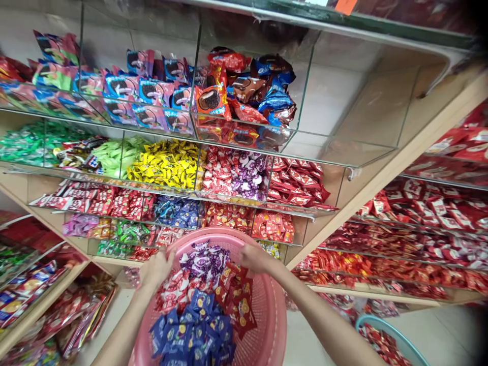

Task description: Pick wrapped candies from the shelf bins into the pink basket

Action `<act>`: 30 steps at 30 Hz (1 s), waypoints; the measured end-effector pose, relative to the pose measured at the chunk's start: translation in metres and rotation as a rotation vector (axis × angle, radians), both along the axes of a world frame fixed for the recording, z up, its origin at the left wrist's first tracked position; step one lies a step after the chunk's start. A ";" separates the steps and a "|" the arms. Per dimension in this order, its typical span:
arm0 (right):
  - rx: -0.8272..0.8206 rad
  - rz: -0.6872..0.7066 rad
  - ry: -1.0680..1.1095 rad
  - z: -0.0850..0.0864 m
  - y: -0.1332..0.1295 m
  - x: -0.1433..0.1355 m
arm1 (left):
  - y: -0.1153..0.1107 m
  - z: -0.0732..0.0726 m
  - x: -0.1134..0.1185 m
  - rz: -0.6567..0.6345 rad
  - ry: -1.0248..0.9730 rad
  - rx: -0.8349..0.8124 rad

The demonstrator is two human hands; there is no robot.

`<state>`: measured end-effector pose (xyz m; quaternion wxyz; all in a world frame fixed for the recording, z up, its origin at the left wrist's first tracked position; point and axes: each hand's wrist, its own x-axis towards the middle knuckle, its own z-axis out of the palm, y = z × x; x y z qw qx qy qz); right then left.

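Observation:
A pink basket (272,305) holds purple-and-white candies (204,264), red-and-white candies (173,291), dark red packets (242,307) and blue packets (198,328). At its upper left rim, my left hand (156,267) is closed on the basket edge, its fingertips partly hidden. My right hand (253,257) lies over the upper right inside of the basket, above the dark red packets, with fingers curled. What it grips, if anything, is too blurred to tell.
Glass-fronted shelves behind the basket hold yellow candies (168,165), red packets (295,183) and wrapped cookies (122,86). Angled shelves of red sweets (430,203) stand at the right. A teal basket (396,338) sits low at the right; more packets (28,284) lie at the left.

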<state>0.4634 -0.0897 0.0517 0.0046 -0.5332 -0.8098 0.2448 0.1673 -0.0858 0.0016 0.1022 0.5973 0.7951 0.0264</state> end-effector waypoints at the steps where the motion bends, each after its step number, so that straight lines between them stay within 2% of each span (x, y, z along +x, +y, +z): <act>1: 0.062 -0.041 0.031 0.001 0.010 -0.002 | 0.000 0.000 0.000 0.002 -0.002 -0.001; 5: 0.244 -0.213 0.134 -0.003 0.053 -0.014 | 0.001 -0.004 -0.002 -0.002 -0.013 0.008; 9: 0.320 -0.395 0.157 -0.016 0.087 -0.021 | 0.002 -0.007 -0.005 -0.014 -0.017 0.017; 12: 0.336 -0.497 0.145 -0.028 0.102 -0.023 | 0.002 -0.008 -0.005 -0.005 -0.023 0.008; 19: 0.248 -0.558 0.192 -0.051 0.120 -0.023 | 0.002 -0.007 -0.007 -0.008 -0.032 0.000; 30: 0.098 -0.604 0.328 -0.070 0.127 -0.017 | 0.001 -0.005 -0.007 -0.006 -0.023 0.005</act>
